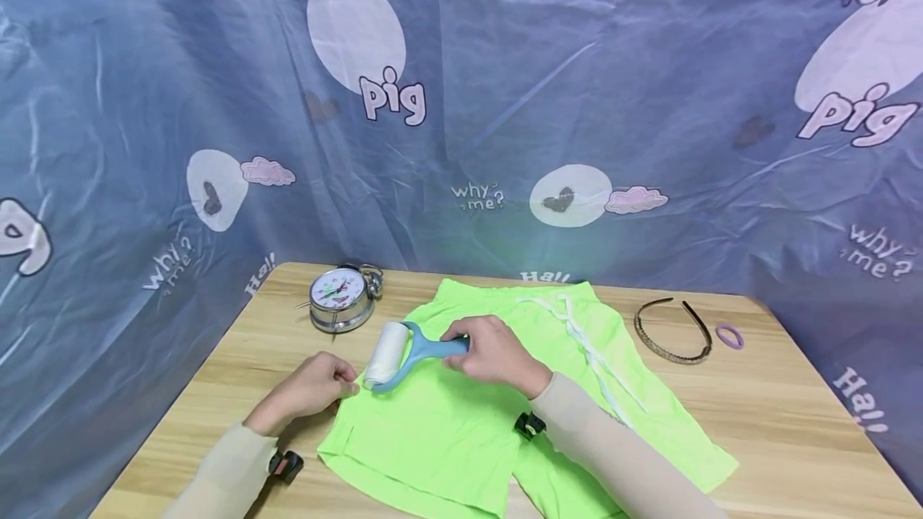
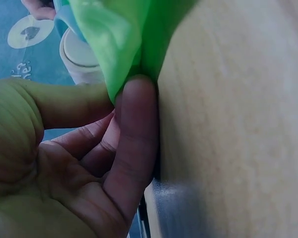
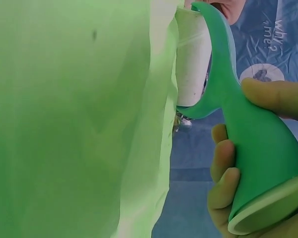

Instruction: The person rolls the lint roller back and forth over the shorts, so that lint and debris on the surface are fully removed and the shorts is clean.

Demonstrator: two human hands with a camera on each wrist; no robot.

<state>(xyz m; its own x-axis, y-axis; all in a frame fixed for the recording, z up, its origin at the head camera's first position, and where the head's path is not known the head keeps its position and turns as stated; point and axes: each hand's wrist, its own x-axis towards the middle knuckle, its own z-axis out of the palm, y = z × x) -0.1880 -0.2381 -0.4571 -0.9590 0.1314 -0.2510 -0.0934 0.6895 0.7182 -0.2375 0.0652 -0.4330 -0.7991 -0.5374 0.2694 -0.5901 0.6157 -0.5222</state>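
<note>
Bright yellow-green shorts (image 1: 447,423) with a white drawstring lie spread on the wooden table. My right hand (image 1: 492,349) grips the blue handle of a lint roller (image 1: 389,355), its white roll resting at the left edge of the shorts. In the right wrist view the fingers and thumb wrap the handle, and the roll (image 3: 192,59) lies against the fabric. My left hand (image 1: 317,384) pinches the side edge of the shorts just beside the roll. The left wrist view shows the fabric (image 2: 111,44) held between thumb and forefinger, slightly raised.
A round alarm clock (image 1: 340,299) stands at the table's back left. On the right lie a dark headband (image 1: 674,355) and a purple hair tie (image 1: 730,336). A blue printed curtain (image 1: 505,102) hangs behind and along both sides of the table (image 1: 238,375).
</note>
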